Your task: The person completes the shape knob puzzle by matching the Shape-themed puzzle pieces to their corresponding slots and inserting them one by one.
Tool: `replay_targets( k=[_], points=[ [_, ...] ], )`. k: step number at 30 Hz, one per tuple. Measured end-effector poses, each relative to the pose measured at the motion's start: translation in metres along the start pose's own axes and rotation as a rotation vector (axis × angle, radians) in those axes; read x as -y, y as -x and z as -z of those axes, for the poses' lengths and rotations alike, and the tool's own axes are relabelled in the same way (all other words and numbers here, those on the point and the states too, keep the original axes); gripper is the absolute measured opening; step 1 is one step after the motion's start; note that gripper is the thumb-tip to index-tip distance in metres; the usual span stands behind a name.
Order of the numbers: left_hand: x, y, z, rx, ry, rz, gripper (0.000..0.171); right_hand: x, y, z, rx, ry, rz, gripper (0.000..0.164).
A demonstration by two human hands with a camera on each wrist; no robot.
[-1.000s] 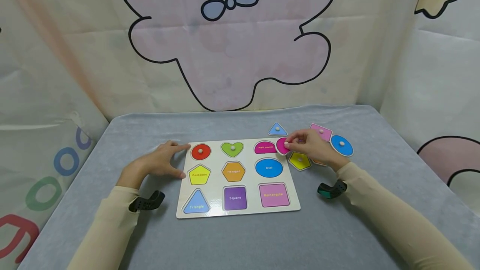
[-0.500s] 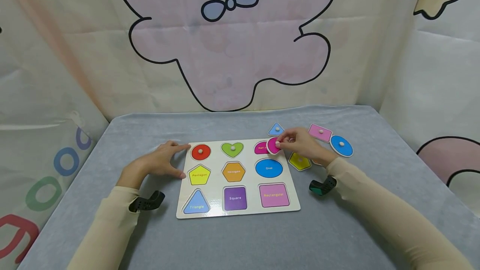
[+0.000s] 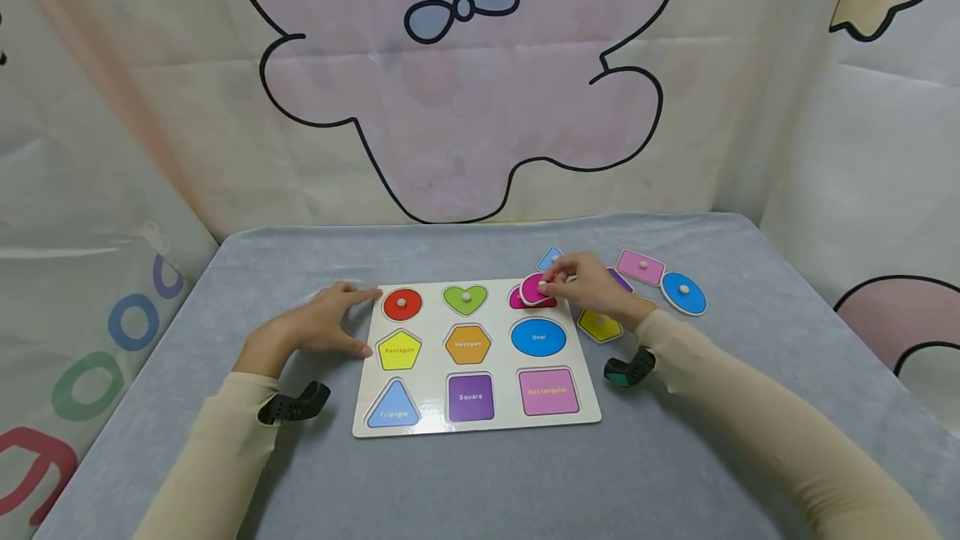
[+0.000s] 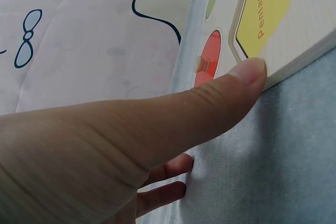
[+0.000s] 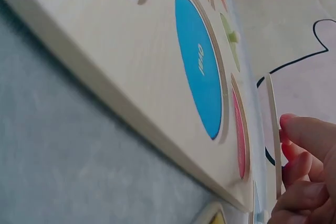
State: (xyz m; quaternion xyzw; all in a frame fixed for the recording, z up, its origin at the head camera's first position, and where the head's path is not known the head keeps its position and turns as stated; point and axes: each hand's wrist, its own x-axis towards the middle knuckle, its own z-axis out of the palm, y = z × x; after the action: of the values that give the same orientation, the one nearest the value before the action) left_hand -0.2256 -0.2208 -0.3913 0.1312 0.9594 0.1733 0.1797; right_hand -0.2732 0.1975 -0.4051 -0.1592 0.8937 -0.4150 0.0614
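Observation:
A white shape puzzle board (image 3: 431, 363) with labelled recesses lies on the table. My right hand (image 3: 588, 283) pinches the knob of a magenta half-round piece (image 3: 533, 288), held tilted above the board's half-round recess and partly covering it. The right wrist view shows that piece (image 5: 274, 129) edge-on, apart from the board surface. My left hand (image 3: 330, 319) rests at the board's left edge with thumb and fingers spread, the thumb touching the edge by the pentagon recess (image 4: 262, 14). A red circle piece (image 3: 402, 303) and a green heart piece (image 3: 465, 299) sit in their recesses.
Beyond the board's right side lie a pink rectangle piece (image 3: 640, 266), a blue oval piece (image 3: 683, 292), a yellow pentagon piece (image 3: 599, 323) and a partly hidden purple piece (image 3: 619, 278). A blue triangle piece (image 3: 550, 258) lies behind the board. Grey cloth (image 3: 480, 490) covers the table.
My right hand has moved left with the magenta half-round piece, from the board's right edge to over the half-round recess. My left hand has stayed in place.

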Motion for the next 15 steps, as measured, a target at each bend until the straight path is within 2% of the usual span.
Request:
replay_targets(
  k=[15],
  points=[
    [-0.0016,0.0001,0.0006,0.0,-0.006,0.009,0.1,0.0033,-0.0063,-0.0103,0.052,0.005,-0.084,0.02]
  ],
)
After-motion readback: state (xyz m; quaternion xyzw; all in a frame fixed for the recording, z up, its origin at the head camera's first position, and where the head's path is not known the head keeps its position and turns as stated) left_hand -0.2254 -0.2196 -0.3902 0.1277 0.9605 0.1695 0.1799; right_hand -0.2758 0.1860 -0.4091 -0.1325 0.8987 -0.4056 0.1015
